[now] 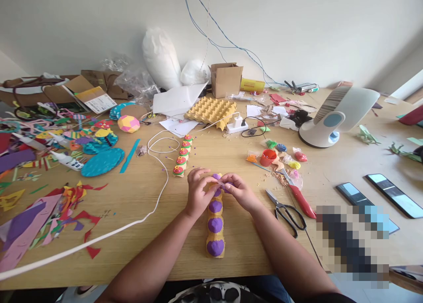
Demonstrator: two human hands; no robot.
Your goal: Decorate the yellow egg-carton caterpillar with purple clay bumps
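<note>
A strip of yellow egg carton point(215, 216) lies lengthwise in front of me, its bumps capped with purple clay point(215, 225). Over its far end my left hand point(201, 193) pinches with thumb and forefinger. My right hand point(240, 192) meets it there, its fingers closed on a small piece of purple clay point(226, 188). Both hands' fingertips touch at this piece, and its exact shape is partly hidden. Left of the far end stands another carton strip point(183, 157) decorated in red and green.
Scissors point(287, 212) and a red-handled knife point(302, 201) lie right of my arm. Beyond are bagged clay point(300, 155), a red cup point(268, 157), a fan point(330, 118) and phones point(396, 195). A white cable point(115, 232) crosses the left side near paper scraps point(89, 219).
</note>
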